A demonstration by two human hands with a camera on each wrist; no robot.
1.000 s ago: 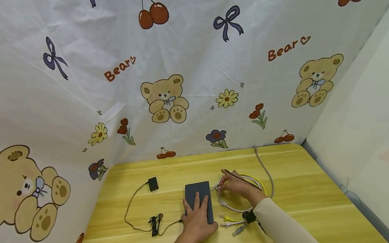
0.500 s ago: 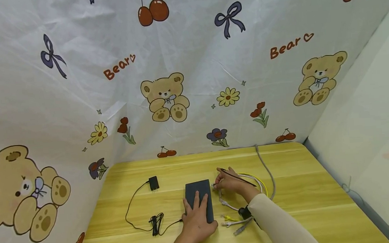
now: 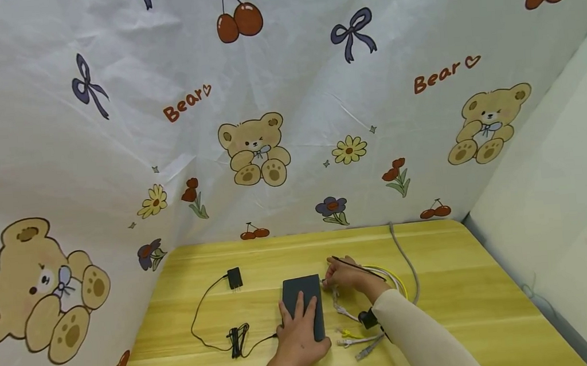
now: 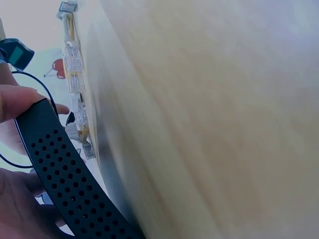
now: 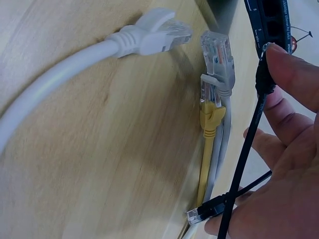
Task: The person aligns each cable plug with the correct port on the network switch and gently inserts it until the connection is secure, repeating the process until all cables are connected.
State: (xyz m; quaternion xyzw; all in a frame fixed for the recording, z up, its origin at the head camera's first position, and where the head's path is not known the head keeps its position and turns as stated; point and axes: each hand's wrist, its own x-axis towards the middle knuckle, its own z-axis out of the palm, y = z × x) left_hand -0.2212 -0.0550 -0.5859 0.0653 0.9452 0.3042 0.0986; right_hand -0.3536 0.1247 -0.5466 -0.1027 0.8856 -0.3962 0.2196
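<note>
A flat dark network switch (image 3: 293,286) lies on the table, its perforated side (image 4: 65,159) showing in the left wrist view. My left hand (image 3: 299,340) rests on top of it with fingers spread. Beside its right edge, my right hand (image 3: 346,275) pinches the black plug (image 5: 264,77) of a black Ethernet cable (image 5: 244,149) between thumb and finger. The plug's tip meets the row of ports (image 5: 273,25); I cannot tell whether it sits inside one. The cable's other black plug (image 5: 204,211) hangs below the right hand.
White (image 5: 149,37), yellow (image 5: 212,117) and grey (image 3: 364,352) Ethernet plugs lie near the right forearm. A grey cable (image 3: 402,255) runs to the table's back edge. Left of the switch are a black power adapter (image 3: 235,278) and its bundled cord (image 3: 239,342), which reaches the switch.
My right hand has moved a little left, bringing the black plug up to the switch's right edge. The left hand stays on the switch.
</note>
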